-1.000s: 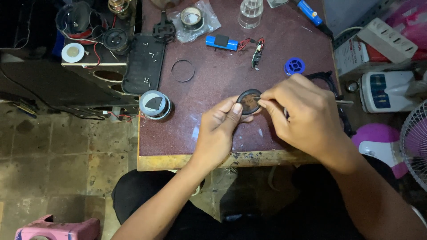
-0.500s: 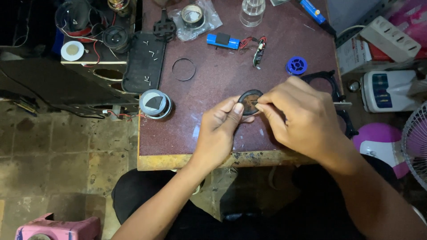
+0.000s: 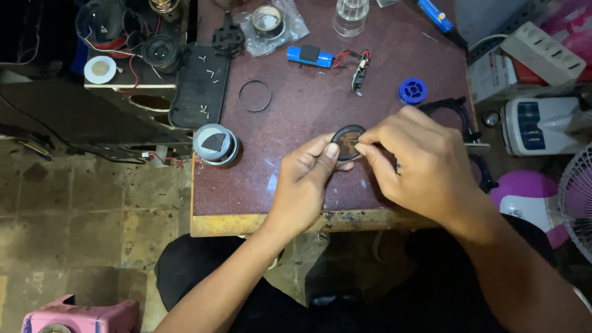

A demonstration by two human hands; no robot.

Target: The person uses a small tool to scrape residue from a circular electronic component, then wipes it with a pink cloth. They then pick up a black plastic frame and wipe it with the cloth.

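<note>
A small round black part with a brown centre [image 3: 346, 141] is held above the near middle of the maroon table [image 3: 308, 111]. The left hand [image 3: 305, 182] grips its near-left rim between thumb and fingers. The right hand [image 3: 419, 163] pinches at its centre; what it pinches cannot be told. A thin black ring [image 3: 254, 96] lies farther left, a blue spool [image 3: 412, 90] far right.

a worn maroon table [image 3: 296, 117] with a chipped wooden edge stands on a dim, stained tile floor [image 3: 80, 209], with a pink plastic stool [image 3: 80, 316] at lower left and a white fan [image 3: 576, 197] at right.
</note>
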